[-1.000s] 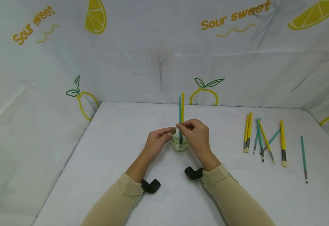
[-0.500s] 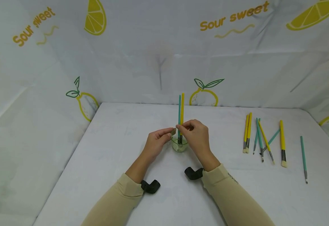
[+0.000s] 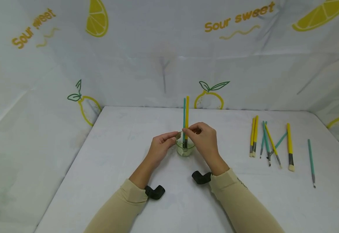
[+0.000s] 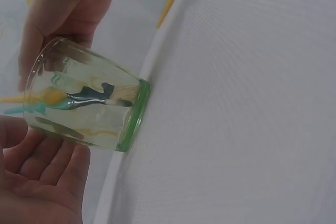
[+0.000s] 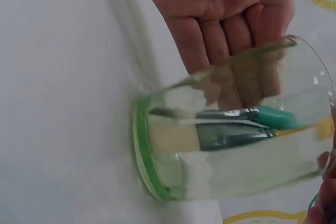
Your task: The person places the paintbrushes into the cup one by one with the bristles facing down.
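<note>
A clear glass [image 3: 185, 151] with a green base stands on the white table between both hands. In it a yellow paintbrush [image 3: 187, 111] and a teal paintbrush [image 3: 184, 111] stand upright, bristles down. My left hand [image 3: 160, 146] holds the rim on the left with thumb and fingertips. From the right, my right hand [image 3: 204, 138] pinches the rim with thumb and index finger, overlapping the brush handles. The right wrist view shows the flat pale bristles [image 5: 173, 136] near the base, and the left hand's fingers [image 5: 202, 40] partly behind the glass.
Several yellow and teal paintbrushes lie on the right of the table, among them a wide yellow brush [image 3: 290, 142] and a lone teal brush [image 3: 311, 161]. A white lemon-print cloth [image 3: 146, 74] hangs behind. Black wrist-worn pieces [image 3: 155, 192] jut inward from the cuffs.
The two brushes in the glass have tipped very slightly to the left. Both hands have stayed at the glass; the head view has shifted a little.
</note>
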`<action>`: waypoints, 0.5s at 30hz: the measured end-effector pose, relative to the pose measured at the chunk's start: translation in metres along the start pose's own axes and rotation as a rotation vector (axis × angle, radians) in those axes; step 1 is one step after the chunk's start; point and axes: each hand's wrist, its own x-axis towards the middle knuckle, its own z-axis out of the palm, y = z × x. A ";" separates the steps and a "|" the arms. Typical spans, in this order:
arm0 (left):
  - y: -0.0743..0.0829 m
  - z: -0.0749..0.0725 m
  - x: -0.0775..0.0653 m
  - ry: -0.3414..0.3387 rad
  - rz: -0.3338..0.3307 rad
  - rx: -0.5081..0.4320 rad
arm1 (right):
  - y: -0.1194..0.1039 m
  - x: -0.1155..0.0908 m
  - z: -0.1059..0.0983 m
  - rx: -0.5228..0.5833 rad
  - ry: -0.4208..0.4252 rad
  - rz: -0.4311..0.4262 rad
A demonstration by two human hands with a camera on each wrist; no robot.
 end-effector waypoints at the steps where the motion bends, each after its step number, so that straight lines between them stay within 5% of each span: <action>1: 0.000 0.000 0.000 -0.001 0.001 0.002 | -0.001 0.001 -0.003 -0.006 0.006 0.003; 8: 0.000 -0.001 0.001 0.013 -0.012 -0.004 | 0.008 0.015 -0.037 -0.123 0.035 0.051; 15: 0.000 -0.001 0.000 0.003 -0.013 0.008 | 0.045 0.025 -0.093 -0.290 0.031 0.137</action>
